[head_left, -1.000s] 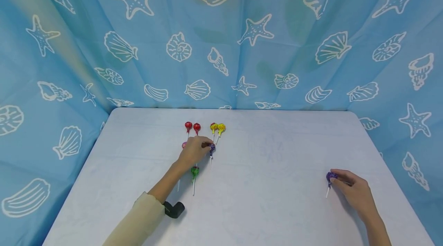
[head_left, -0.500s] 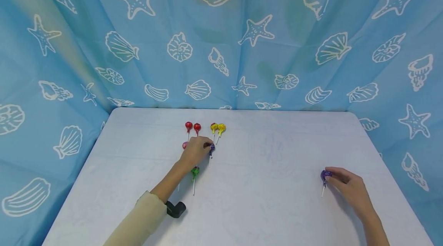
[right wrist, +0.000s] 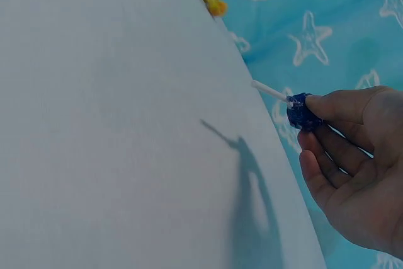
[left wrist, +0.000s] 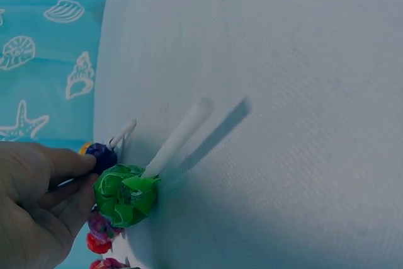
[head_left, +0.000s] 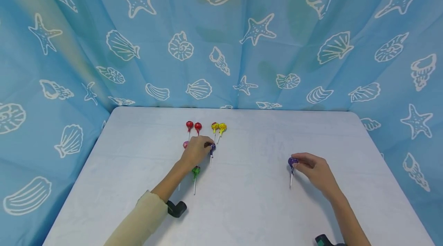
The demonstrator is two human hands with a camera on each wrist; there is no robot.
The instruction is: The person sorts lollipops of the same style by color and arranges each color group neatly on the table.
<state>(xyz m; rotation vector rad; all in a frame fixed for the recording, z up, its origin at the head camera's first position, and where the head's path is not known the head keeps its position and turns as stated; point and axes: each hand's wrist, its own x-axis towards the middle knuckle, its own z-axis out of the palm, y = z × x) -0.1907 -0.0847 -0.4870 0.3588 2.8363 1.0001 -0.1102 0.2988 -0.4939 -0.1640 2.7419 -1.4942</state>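
Observation:
My left hand [head_left: 197, 152] pinches the head of a purple lollipop [head_left: 212, 147] at the left of the table; its white stick points toward me. On the right, my right hand [head_left: 315, 169] holds a second purple lollipop [head_left: 292, 161] by its wrapped head between thumb and fingers. The right wrist view shows that dark purple lollipop [right wrist: 302, 113] raised off the table, its shadow lying apart from it. A green lollipop [head_left: 196, 171] lies under my left forearm, and looms large in the left wrist view as the green head [left wrist: 126, 196]. A pink lollipop [head_left: 185, 144] is partly hidden behind my left hand.
Two red lollipops [head_left: 189, 124] and two yellow lollipops [head_left: 222, 127] lie beyond my left hand on the white table [head_left: 249, 199]. A blue curtain [head_left: 263, 57] with shell prints hangs behind. Black wrist gear [head_left: 177, 209] sits under the left sleeve.
My right hand has moved left and a little farther from me, carrying its purple lollipop toward the middle. The left hand has stayed in place on the other purple lollipop.

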